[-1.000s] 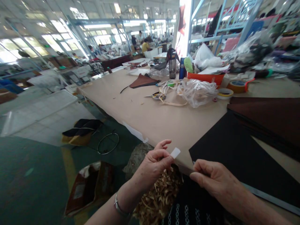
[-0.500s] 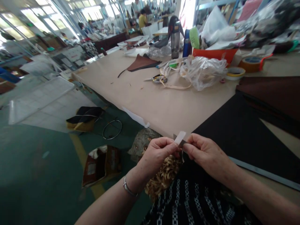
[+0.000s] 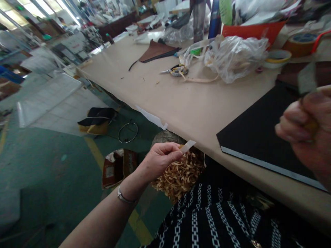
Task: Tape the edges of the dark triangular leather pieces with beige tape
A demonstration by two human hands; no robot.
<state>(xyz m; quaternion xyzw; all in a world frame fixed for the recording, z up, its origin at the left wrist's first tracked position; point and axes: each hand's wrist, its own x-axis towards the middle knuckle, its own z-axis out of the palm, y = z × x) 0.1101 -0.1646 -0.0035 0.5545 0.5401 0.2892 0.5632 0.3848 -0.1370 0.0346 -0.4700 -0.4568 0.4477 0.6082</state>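
Low in front of the table edge, my left hand pinches a short whitish strip between thumb and fingers; the strip points up and to the right. Over at the right side, my right hand is raised and blurred, its fingers closed round the lower end of a greyish flat strip. Below and behind this hand lies a black sheet with a pale band along its near edge. Curled tan strips are heaped under my left hand.
Yellow-handled snips, a clear plastic bag and a brown leather-like piece lie on the table. Tape rolls sit at the back right. On the floor stand an opened carton and a wire ring.
My hands, together at the strips before, are now apart. The right has moved up and right with a greyish strip; the left keeps a whitish strip. The view has tilted downward.
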